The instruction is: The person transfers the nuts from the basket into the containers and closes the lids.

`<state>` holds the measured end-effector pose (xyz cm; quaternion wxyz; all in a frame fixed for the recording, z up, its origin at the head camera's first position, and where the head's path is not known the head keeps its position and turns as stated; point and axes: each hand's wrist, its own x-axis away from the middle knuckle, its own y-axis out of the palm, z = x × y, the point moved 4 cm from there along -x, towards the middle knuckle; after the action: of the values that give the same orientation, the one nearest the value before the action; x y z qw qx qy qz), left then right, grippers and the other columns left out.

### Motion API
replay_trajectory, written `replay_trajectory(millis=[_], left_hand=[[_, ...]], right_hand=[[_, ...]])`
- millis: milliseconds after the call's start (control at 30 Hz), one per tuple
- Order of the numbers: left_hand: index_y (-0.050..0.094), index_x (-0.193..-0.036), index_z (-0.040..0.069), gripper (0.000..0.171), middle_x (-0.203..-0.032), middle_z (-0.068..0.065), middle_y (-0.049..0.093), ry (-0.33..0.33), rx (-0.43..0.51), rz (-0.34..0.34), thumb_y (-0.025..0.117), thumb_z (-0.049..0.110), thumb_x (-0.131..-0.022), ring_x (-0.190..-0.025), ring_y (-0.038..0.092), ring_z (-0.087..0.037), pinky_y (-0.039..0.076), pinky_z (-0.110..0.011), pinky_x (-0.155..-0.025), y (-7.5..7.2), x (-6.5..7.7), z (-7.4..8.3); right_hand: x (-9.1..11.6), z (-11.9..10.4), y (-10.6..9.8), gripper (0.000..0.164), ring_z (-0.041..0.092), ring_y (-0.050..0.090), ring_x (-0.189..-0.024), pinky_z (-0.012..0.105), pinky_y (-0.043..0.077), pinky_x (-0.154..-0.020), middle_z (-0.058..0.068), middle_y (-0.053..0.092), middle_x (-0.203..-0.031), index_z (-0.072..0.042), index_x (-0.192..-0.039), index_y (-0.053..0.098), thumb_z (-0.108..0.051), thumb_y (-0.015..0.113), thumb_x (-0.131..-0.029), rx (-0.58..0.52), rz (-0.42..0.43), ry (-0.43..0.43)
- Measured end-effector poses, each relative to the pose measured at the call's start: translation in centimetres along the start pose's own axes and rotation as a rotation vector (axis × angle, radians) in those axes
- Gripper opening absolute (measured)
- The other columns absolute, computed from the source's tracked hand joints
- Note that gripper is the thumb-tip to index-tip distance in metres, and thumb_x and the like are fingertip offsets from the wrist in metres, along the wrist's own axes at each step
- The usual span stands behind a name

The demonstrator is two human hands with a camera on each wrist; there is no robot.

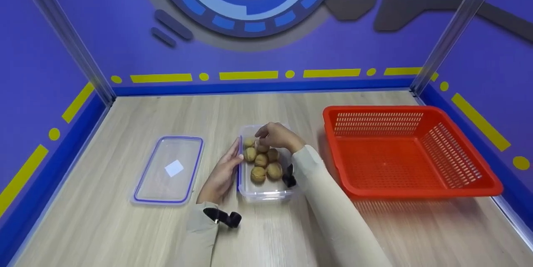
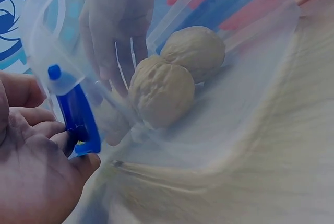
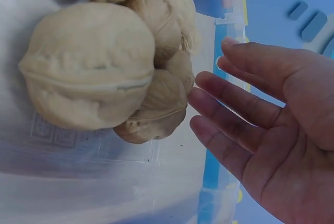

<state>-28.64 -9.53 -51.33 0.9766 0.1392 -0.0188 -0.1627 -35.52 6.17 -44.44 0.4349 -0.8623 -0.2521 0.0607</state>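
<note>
A clear plastic food container (image 1: 266,195) with blue-edged side flaps stands on the table, several walnuts (image 1: 261,160) inside. My left hand (image 1: 222,175) holds its left side. In the left wrist view, the left fingers (image 2: 39,117) bend around the blue flap (image 2: 78,117) there, and two walnuts (image 2: 162,93) show through the clear wall. My right hand (image 1: 280,136) is over the container's far end. From the right wrist, that hand's fingers (image 3: 235,98) are spread and slightly bent, tips close to the walnuts (image 3: 88,67), with nothing in the palm. Whether they touch, I cannot tell.
The container's lid (image 1: 166,190), clear with a purple-blue seal and a white square label, lies flat on the left. On the right sits a red perforated plastic basket (image 1: 383,163). Purple panels (image 1: 266,61) with yellow marks enclose the wooden tabletop (image 1: 275,238) at the back and sides.
</note>
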Motion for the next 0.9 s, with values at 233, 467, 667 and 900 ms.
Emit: replay_trajectory(millis=[233, 467, 667, 900], left_hand=[[0.016, -0.153, 0.004, 0.063, -0.162, -0.013, 0.007, -0.019, -0.082, 0.038, 0.047, 0.005, -0.098, -0.15, 0.004, -0.028, 0.004, -0.039, -0.124, -0.6, 0.2, 0.4], [0.024, -0.151, 0.003, 0.056, -0.159, -0.016, 0.02, -0.039, -0.204, 0.109, 0.046, 0.013, -0.1, -0.147, 0.019, -0.033, 0.017, -0.042, -0.122, -3.0, 1.2, 3.0], [0.018, -0.152, 0.001, 0.056, -0.16, -0.015, 0.015, -0.013, -0.316, 0.125, 0.035, 0.025, -0.105, -0.149, 0.013, -0.03, 0.01, -0.041, -0.124, -6.7, 2.5, 6.9], [0.001, -0.154, 0.01, 0.061, -0.163, -0.006, 0.001, -0.05, -0.374, 0.151, 0.024, 0.038, -0.105, -0.15, -0.002, -0.022, -0.002, -0.037, -0.123, -10.2, 4.5, 10.2]], right_hand=[[0.7, -0.1, -0.8, 0.034, 0.029, 0.066, -0.104, 0.04, 0.055, -0.091, 0.019, 0.07, -0.112, 0.001, -0.121, 0.065, -0.013, 0.061, -0.09, -0.065, 0.087, -0.019], [1.6, -0.5, -2.2, 0.038, 0.03, 0.063, -0.111, 0.041, 0.053, -0.094, 0.016, 0.067, -0.12, -0.004, -0.128, 0.06, -0.023, 0.058, -0.095, -0.26, 0.254, -0.02], [2.2, -0.9, -2.4, 0.046, 0.028, 0.055, -0.124, 0.041, 0.047, -0.105, 0.014, 0.057, -0.136, -0.009, -0.141, 0.048, -0.028, 0.052, -0.099, -0.552, 0.331, 0.019], [2.4, -2.0, -1.1, 0.055, 0.03, 0.042, -0.137, 0.041, 0.036, -0.115, 0.017, 0.039, -0.151, -0.008, -0.15, 0.031, -0.034, 0.042, -0.102, -1.027, 0.395, 0.101]])
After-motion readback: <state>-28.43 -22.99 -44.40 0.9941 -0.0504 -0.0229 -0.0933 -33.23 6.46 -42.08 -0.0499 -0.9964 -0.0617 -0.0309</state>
